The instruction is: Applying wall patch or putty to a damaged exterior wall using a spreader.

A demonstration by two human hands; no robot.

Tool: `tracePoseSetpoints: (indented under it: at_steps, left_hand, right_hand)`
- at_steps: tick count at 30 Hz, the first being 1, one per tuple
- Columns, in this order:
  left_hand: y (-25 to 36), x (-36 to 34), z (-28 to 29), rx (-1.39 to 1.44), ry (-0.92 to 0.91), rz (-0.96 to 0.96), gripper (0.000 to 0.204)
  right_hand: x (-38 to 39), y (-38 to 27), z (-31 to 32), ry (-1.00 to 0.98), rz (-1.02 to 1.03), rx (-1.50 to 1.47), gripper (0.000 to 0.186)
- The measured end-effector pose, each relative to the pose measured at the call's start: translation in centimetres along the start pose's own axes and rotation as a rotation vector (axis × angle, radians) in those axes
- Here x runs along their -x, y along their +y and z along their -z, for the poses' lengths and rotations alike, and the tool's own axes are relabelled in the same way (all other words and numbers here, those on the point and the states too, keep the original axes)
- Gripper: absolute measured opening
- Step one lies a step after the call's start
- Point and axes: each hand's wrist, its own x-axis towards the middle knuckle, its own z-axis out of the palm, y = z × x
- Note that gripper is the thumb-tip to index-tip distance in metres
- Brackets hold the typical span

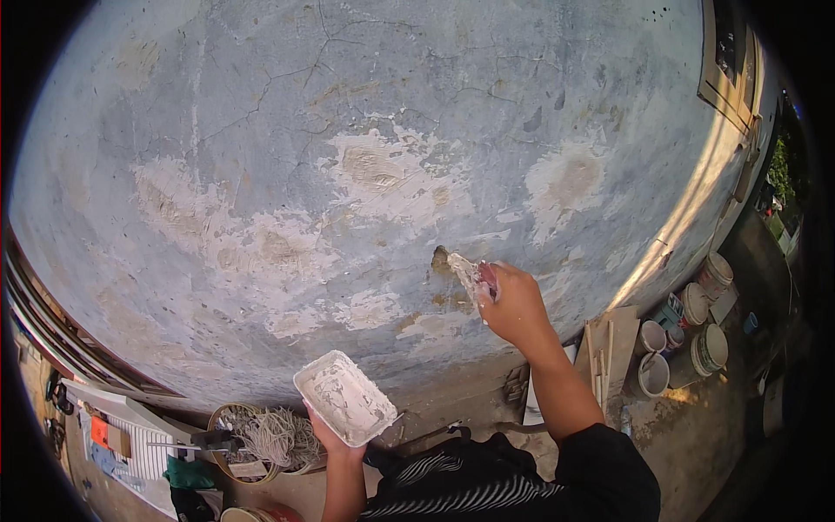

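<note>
My right hand (511, 303) is closed around a putty knife (467, 271) whose blade is smeared with white filler. The blade's tip touches the wall beside a small dark hole (440, 258). Low in front of me, my left hand (334, 435) grips a white rectangular tub (346, 398) from below, its opening tilted toward me. White filler coats the tub's inside and rim. The blue-grey wall (261, 52) carries fine cracks and several pale filler patches, the largest (383, 174) above the knife.
Several buckets (653, 374) stand on the floor at right, next to a leaning board with wooden sticks (600, 357). At lower left sits a basket of tangled rope (277, 433), near a white corrugated sheet (130, 452). A wooden frame (731, 70) is at upper right.
</note>
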Motion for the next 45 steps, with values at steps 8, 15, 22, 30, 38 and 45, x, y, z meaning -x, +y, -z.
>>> tracePoseSetpoints:
  at_steps: [8, 15, 22, 30, 38, 45]
  left_hand:
    - [-0.6, -0.5, -0.3, -0.008, 0.001, 0.029, 0.06]
    - [-0.7, -0.5, -0.1, -0.034, 0.002, 0.01, 0.06]
    - [-0.8, -1.0, 0.0, -0.007, 0.017, 0.024, 0.06]
    - [-1.1, -1.4, -0.3, -0.019, -0.013, 0.054, 0.061]
    - [-1.1, -1.4, 0.2, -0.03, -0.026, 0.062, 0.06]
    - [-1.1, -1.1, 0.0, -0.016, -0.015, 0.057, 0.06]
  right_hand:
    - [0.1, 2.3, -1.6, -0.004, -0.015, -0.015, 0.022]
    - [0.3, 3.0, -0.9, 0.031, 0.003, -0.187, 0.017]
    - [0.7, 1.8, -0.8, 0.03, 0.001, -0.171, 0.015]
    - [1.3, 0.0, -1.3, 0.169, 0.051, -0.106, 0.02]
    - [0.9, 0.2, -2.0, 0.188, 0.075, -0.083, 0.018]
    - [1.0, -0.8, -2.7, 0.221, 0.05, -0.084, 0.016]
